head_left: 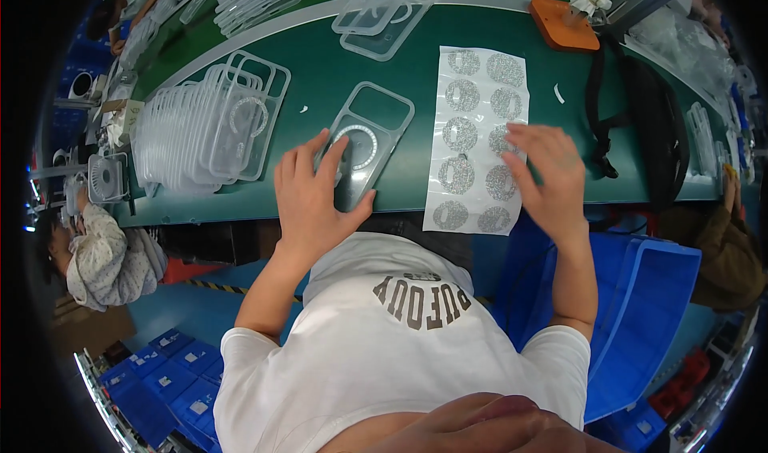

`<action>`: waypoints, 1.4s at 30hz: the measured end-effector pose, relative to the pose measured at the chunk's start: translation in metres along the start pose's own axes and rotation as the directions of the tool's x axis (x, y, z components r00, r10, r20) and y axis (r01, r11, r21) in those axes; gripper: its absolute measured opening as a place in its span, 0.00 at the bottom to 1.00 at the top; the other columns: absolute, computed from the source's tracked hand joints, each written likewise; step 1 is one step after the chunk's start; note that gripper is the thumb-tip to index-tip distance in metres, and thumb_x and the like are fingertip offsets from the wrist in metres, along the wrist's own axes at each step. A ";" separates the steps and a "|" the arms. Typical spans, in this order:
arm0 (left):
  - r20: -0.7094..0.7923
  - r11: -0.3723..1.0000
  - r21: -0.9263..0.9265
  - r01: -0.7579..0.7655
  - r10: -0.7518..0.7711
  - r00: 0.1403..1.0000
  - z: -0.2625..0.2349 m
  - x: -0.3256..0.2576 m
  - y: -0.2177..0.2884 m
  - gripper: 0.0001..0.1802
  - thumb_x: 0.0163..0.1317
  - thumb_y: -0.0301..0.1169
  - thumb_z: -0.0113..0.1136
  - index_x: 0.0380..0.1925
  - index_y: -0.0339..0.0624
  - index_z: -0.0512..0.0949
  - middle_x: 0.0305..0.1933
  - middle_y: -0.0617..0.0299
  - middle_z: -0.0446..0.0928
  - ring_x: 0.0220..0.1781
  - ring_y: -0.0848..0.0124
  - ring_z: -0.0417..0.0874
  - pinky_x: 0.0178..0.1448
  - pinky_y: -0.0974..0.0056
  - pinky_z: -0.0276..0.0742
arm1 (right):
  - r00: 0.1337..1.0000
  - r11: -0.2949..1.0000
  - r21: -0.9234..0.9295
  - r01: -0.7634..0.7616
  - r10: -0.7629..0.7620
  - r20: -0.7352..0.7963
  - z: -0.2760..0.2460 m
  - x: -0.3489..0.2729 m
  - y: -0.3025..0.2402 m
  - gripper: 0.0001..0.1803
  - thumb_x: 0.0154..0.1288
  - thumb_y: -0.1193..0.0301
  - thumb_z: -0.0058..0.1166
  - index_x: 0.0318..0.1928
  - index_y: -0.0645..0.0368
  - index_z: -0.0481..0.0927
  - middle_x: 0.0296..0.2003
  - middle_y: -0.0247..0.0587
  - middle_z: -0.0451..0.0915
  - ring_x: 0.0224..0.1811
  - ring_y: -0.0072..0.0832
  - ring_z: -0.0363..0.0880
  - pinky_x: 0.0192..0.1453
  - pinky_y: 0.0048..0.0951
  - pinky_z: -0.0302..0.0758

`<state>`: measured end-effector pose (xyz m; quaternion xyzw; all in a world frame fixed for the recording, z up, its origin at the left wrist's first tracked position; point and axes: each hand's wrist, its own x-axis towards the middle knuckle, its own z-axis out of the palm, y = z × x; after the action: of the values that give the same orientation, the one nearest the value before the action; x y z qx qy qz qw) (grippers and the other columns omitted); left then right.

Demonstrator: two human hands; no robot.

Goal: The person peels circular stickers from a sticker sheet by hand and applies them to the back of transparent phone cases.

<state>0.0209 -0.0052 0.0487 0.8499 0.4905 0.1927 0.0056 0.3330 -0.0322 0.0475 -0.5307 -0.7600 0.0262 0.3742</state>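
Left hand (312,195) is over the lower end of a clear plastic phone case with a white ring on its back (382,122), fingers on its left side, index fingertip at the ring, thumb by the lower right edge; thumb and fingers spread apart, cannot tell if they clamp the case or only rest on it. Case lies tilted, top end to the right, on the dark green table (324,65), near the front edge. Right hand (554,181) is at the right side of a long white sheet with two columns of round silver glitter stickers (482,145), thumb and index tips apart by the third sticker down in the right column, contact unclear. Sheet lies right of the case, its near end overhanging the table edge. Left of the case, a leaning row of clear plastic cases (188,133); beyond it, a few more overlapping clear cases (382,30). Far right, an orange square block (558,27), then a black fabric bag with strap (654,125). Blue plastic bin (632,317) below, right of the person
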 end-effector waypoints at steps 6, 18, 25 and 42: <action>-0.052 0.948 -0.163 -0.275 0.270 0.961 -0.016 0.061 0.012 0.32 0.51 0.39 0.73 0.57 0.40 0.77 0.62 0.53 0.75 0.63 0.51 0.74 0.62 0.51 0.70 | 0.993 0.996 -0.019 -0.088 0.086 -0.081 0.021 0.042 0.081 0.12 0.57 0.71 0.67 0.42 0.59 0.86 0.42 0.40 0.87 0.47 0.38 0.82 0.52 0.34 0.77; 0.071 0.849 -0.426 -0.313 0.376 0.924 0.117 0.198 0.052 0.20 0.54 0.33 0.72 0.48 0.44 0.85 0.50 0.59 0.82 0.54 0.58 0.78 0.58 0.57 0.76 | 0.989 0.989 -0.016 -0.146 0.145 -0.013 0.042 0.056 0.112 0.22 0.49 0.67 0.73 0.48 0.56 0.86 0.46 0.37 0.86 0.52 0.36 0.80 0.56 0.35 0.77; 0.049 0.849 -0.474 -0.236 0.293 0.955 0.122 0.213 0.051 0.18 0.51 0.31 0.74 0.45 0.46 0.87 0.43 0.58 0.84 0.42 0.60 0.82 0.51 0.60 0.79 | 0.975 0.976 0.052 -0.210 0.205 0.084 0.038 0.073 0.116 0.19 0.49 0.69 0.73 0.44 0.57 0.87 0.35 0.36 0.85 0.40 0.31 0.79 0.46 0.32 0.76; -0.079 0.634 -0.706 -0.315 0.372 0.925 0.133 0.210 0.038 0.06 0.56 0.24 0.70 0.35 0.38 0.87 0.31 0.59 0.80 0.30 0.68 0.81 0.37 0.68 0.78 | 0.970 0.868 0.438 -0.235 0.240 0.046 0.040 0.067 0.111 0.10 0.57 0.74 0.68 0.41 0.61 0.86 0.32 0.37 0.83 0.35 0.24 0.80 0.42 0.24 0.75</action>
<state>0.1905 0.1743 0.0010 0.8657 0.2074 0.3316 0.3124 0.3862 0.0859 0.0063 -0.5218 -0.6616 0.2404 0.4820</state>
